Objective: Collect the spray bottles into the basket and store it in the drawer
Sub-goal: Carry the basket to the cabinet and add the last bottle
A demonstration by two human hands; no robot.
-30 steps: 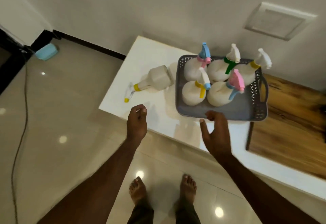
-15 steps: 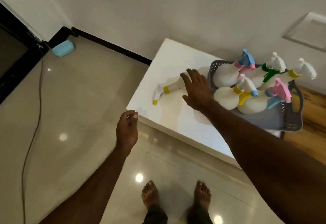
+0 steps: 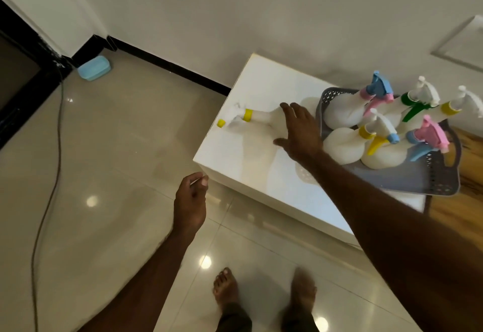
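A grey perforated basket (image 3: 407, 178) stands on the white table (image 3: 261, 169) and holds several white spray bottles with coloured triggers. One more white spray bottle (image 3: 257, 118) with a yellow collar and nozzle lies on its side on the table, left of the basket. My right hand (image 3: 300, 133) is spread over this bottle's body with fingers straight; I cannot tell if it touches. My left hand (image 3: 189, 206) hangs over the floor in front of the table corner, fingers loosely curled, holding nothing.
A wooden surface (image 3: 467, 206) adjoins the table on the right. A blue box (image 3: 94, 68) sits on the tiled floor by the wall corner. A dark cable (image 3: 49, 188) runs across the floor at left. My bare feet (image 3: 261, 295) stand below.
My right hand left the basket's front edge and reached left over the lying bottle. The view swung left. My left hand stayed low in front of the table.
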